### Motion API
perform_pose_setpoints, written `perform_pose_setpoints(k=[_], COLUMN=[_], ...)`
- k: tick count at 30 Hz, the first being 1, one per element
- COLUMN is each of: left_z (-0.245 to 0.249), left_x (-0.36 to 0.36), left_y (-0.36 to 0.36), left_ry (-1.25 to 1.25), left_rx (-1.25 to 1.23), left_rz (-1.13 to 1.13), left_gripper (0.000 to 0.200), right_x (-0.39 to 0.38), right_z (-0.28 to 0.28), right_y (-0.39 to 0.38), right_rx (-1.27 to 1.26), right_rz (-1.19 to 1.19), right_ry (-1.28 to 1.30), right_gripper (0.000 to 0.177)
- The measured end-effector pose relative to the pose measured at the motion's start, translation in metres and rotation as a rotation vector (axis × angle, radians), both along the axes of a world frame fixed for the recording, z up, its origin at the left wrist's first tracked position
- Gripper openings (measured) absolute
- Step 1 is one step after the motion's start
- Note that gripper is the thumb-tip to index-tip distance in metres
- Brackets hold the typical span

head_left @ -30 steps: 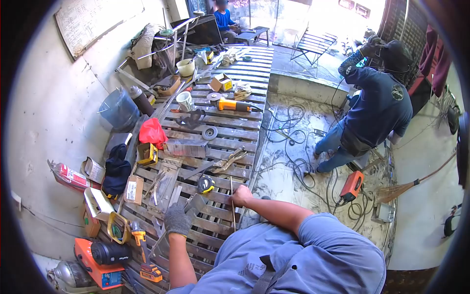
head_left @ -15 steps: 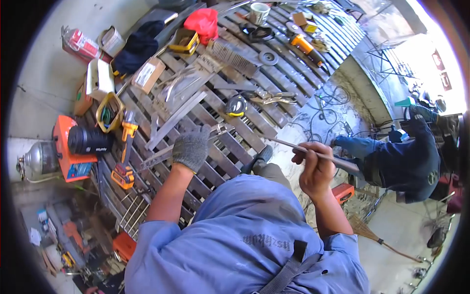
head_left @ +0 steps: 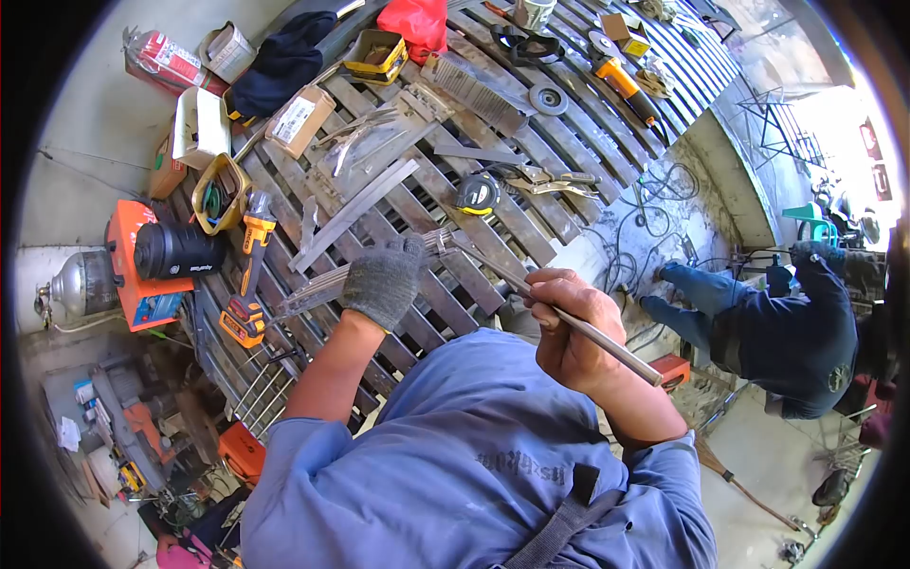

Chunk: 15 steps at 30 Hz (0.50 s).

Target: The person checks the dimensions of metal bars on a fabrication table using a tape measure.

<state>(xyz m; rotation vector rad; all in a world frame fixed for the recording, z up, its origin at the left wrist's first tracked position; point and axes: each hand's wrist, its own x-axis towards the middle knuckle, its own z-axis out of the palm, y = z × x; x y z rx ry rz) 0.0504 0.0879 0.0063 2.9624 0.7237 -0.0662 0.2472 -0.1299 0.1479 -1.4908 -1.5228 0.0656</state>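
Note:
My left hand [head_left: 384, 283], in a grey knit glove, is closed over long, narrow metal bars [head_left: 318, 288] lying on the slatted metal table. Their far end [head_left: 438, 241] sticks out past my fingers. My bare right hand [head_left: 580, 327] grips a long grey tapered metal rod [head_left: 607, 343], slanting down to the right. The rod's thin tip is right at the end of the bars. Just beyond my hands lie a black-and-yellow tape measure [head_left: 477, 193] and locking pliers [head_left: 552, 181].
On the slatted table [head_left: 384, 353] are an orange-yellow angle grinder [head_left: 249, 268], a cardboard box [head_left: 300, 121], a flat metal strip [head_left: 355, 214] and another grinder [head_left: 626, 90]. A black canister [head_left: 177, 249] stands left. A person [head_left: 773, 327] bends over at right, near cables [head_left: 654, 209].
My right hand has moved left and closer to the left hand, bringing the rod's tip to the bars' end. My left hand stays on the bars. The view has shifted slightly.

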Motion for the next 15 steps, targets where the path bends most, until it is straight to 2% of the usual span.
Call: perform_pose_setpoints(k=[3, 15], left_z=[-0.004, 0.0], left_x=[-0.001, -0.003], left_y=[-0.002, -0.004], left_ry=[0.007, -0.033], left_rx=[0.021, 0.097], left_rz=[-0.007, -0.068], left_gripper=[0.036, 0.034], right_x=[0.001, -0.006], right_z=[0.0, -0.002], right_y=[0.006, 0.024], right_rx=[-0.075, -0.175], right_rz=[0.056, 0.082], right_ry=[-0.013, -0.046], right_gripper=[0.04, 0.038])
